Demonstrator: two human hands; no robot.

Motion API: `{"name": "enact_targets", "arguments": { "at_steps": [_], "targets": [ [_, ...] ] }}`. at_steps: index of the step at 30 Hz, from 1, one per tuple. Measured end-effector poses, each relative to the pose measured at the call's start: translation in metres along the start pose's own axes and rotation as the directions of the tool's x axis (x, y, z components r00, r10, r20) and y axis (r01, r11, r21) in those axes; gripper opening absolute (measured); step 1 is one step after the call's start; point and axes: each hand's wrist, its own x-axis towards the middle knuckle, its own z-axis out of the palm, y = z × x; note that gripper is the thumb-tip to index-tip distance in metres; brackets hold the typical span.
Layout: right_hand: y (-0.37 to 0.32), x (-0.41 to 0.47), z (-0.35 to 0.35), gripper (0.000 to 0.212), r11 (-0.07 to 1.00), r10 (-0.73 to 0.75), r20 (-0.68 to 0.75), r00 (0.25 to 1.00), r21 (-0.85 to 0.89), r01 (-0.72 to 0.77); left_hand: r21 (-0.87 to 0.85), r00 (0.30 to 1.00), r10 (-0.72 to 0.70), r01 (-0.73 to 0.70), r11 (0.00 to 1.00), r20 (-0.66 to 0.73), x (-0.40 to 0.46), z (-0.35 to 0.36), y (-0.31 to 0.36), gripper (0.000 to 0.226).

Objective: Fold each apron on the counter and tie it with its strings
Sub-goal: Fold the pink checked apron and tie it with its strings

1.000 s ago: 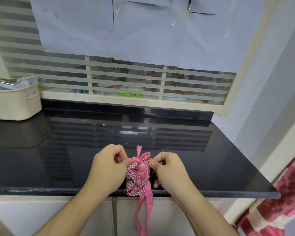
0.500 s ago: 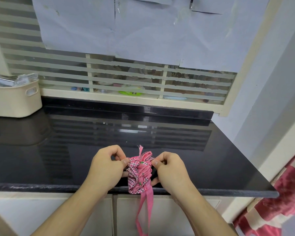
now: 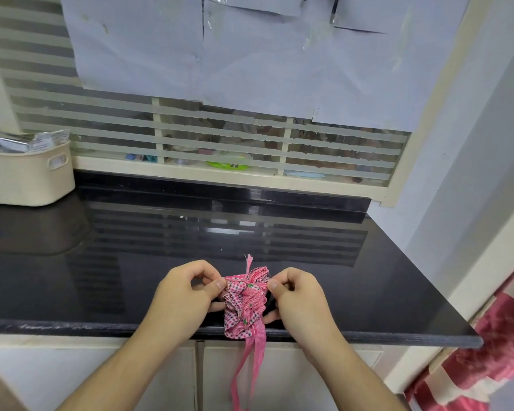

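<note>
Hanging off the front edge of the bench (image 3: 72,292): pink strings (image 3: 251,360) in a loop, dropping in front of the cream cabinet doors (image 3: 149,378). Above them the apron (image 3: 244,304), pink checked, bunched into a small tight bundle, sits on the bench right at the near edge, between both hands. Left hand (image 3: 181,298) on the bundle's left side, fingers curled, thumb and forefinger grip pinching the string at the top of the bundle. Right hand (image 3: 300,301) mirrors it on the right side, same pinching grip on the string, lower fingers touching the bundle's side. One frayed string end (image 3: 249,261) sticks up from the top of the bundle. Bench top is glossy black, reflecting the window. Cream basket (image 3: 27,176) at far left rear, holding foil-like packets. Behind the bench: a striped frosted window (image 3: 220,134), with white paper sheets (image 3: 250,48) taped over its upper part. Red and white cloth (image 3: 487,360) at lower right, off the bench.
</note>
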Motion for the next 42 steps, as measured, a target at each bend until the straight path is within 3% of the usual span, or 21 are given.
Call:
{"name": "enact_targets", "arguments": {
  "at_steps": [4, 7, 9, 12, 14, 16, 19, 22, 27, 31, 35, 38, 40, 42],
  "targets": [
    [0.003, -0.002, 0.004, 0.021, 0.994, -0.022, -0.051, 0.998, 0.109, 0.028, 0.063, 0.996, -0.087, 0.086, 0.994, 0.009, -0.004, -0.005, 0.004, 0.029],
    [0.001, -0.007, 0.013, 0.025, 0.975, -0.061, -0.043, 0.997, 0.213, 0.069, 0.243, 0.99, -0.056, 0.024, 0.97, 0.127, -0.012, 0.0, 0.018, 0.042],
    [-0.002, -0.013, 0.016, 0.025, 0.959, -0.134, -0.02, 0.991, 0.25, 0.135, 0.285, 0.979, -0.041, -0.019, 0.958, 0.202, -0.017, 0.001, 0.026, 0.039],
    [-0.003, -0.019, 0.012, 0.022, 0.909, -0.248, 0.071, 0.966, 0.362, 0.207, 0.183, 0.961, -0.023, -0.029, 0.983, 0.275, -0.019, -0.002, 0.029, 0.023],
    [-0.001, -0.021, 0.007, 0.015, 0.836, -0.284, 0.105, 0.953, 0.515, 0.192, 0.119, 0.97, 0.005, -0.034, 0.992, 0.242, -0.02, -0.004, 0.03, 0.011],
    [0.002, -0.024, 0.004, 0.023, 0.778, -0.271, 0.096, 0.958, 0.608, 0.159, 0.045, 0.982, -0.003, -0.006, 0.999, 0.187, -0.02, -0.005, 0.031, 0.007],
    [0.01, -0.033, 0.008, 0.04, 0.897, -0.2, 0.07, 0.977, 0.414, 0.154, -0.173, 0.988, -0.043, 0.07, 0.982, 0.151, -0.026, -0.004, 0.036, 0.014],
    [0.012, -0.044, 0.008, 0.016, 0.967, -0.237, 0.15, 0.96, 0.135, 0.217, -0.289, 0.994, -0.027, 0.056, 0.956, 0.105, -0.032, -0.004, 0.046, 0.015],
    [-0.002, -0.057, -0.031, 0.026, 0.936, -0.265, 0.103, 0.959, 0.267, 0.23, -0.337, 0.998, -0.056, 0.054, 0.94, 0.005, -0.038, -0.022, 0.053, 0.013],
    [-0.018, -0.072, -0.055, 0.015, 0.942, -0.274, 0.177, 0.945, 0.249, 0.227, -0.351, 0.994, -0.091, 0.104, 0.931, 0.054, -0.048, -0.027, 0.054, 0.019],
    [-0.029, -0.083, -0.06, 0.038, 0.951, -0.278, -0.019, 0.96, 0.134, 0.278, -0.36, 0.995, -0.088, 0.102, 0.928, 0.055, -0.062, -0.03, 0.058, 0.024],
    [-0.033, -0.089, -0.062, 0.048, 0.94, -0.335, -0.223, 0.915, -0.018, 0.34, -0.369, 0.996, -0.084, 0.085, 0.926, 0.017, -0.071, -0.035, 0.064, 0.022],
    [-0.032, -0.092, -0.063, 0.048, 0.921, -0.383, -0.277, 0.881, -0.186, 0.342, -0.375, 0.996, -0.087, 0.084, 0.923, 0.008, -0.079, -0.04, 0.067, 0.02],
    [-0.035, -0.096, -0.067, 0.043, 0.896, -0.371, -0.253, 0.893, -0.351, 0.273, -0.373, 0.996, -0.087, 0.088, 0.924, 0.018, -0.084, -0.045, 0.068, 0.021]
  ]
}}
